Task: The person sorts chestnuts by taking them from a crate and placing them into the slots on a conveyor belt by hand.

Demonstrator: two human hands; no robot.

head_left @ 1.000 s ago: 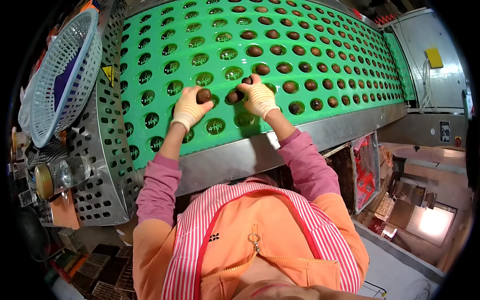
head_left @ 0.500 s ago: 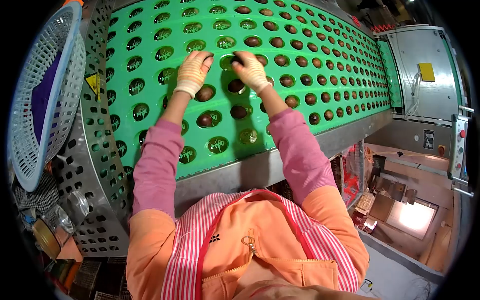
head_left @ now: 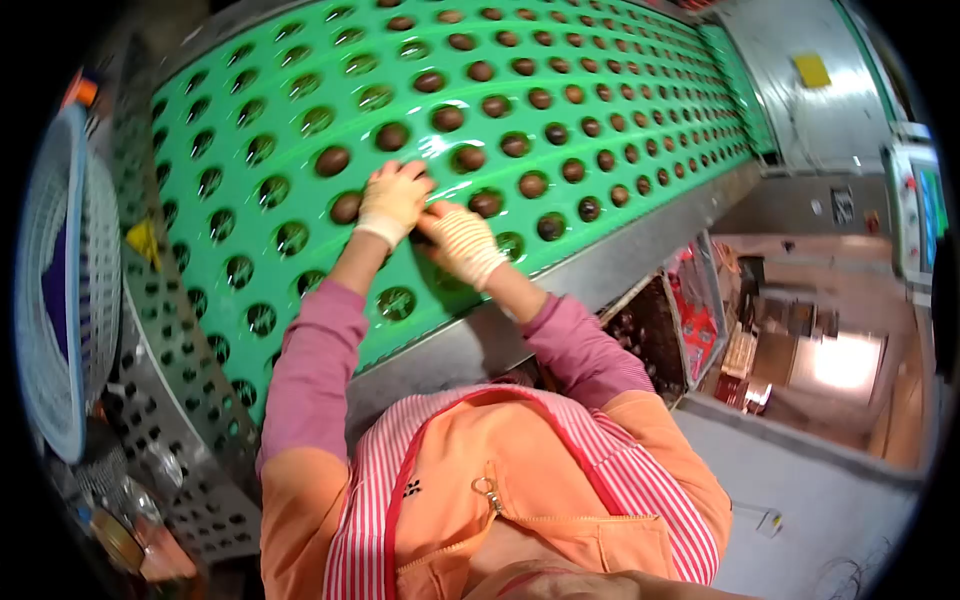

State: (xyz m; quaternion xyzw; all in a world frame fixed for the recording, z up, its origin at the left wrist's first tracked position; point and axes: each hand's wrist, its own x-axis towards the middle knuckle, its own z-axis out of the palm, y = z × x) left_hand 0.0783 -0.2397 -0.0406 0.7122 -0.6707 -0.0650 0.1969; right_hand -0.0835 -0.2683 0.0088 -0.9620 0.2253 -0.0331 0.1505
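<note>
My left hand, in a striped cream glove with bare fingertips, is over the green sheet with its fingers bent and closed. A round brown ball sits in a cup just left of it, and another brown ball lies beyond. My right hand, gloved likewise, is close beside the left, fingers curled down. Something dark brown shows under its fingertips; the hand hides most of it. What either hand grips is hidden. An unfilled clear cup with pale markings lies nearer my body.
Rows of brown balls fill cups to the right; unfilled cups lie left. A blue basket stands beside a perforated metal panel at left. A metal rim borders the sheet. A machine housing and control panel stand right.
Both hands have come nearer my body and closer together. More cups around them hold brown balls. The view has turned, and the sheet appears shifted left.
</note>
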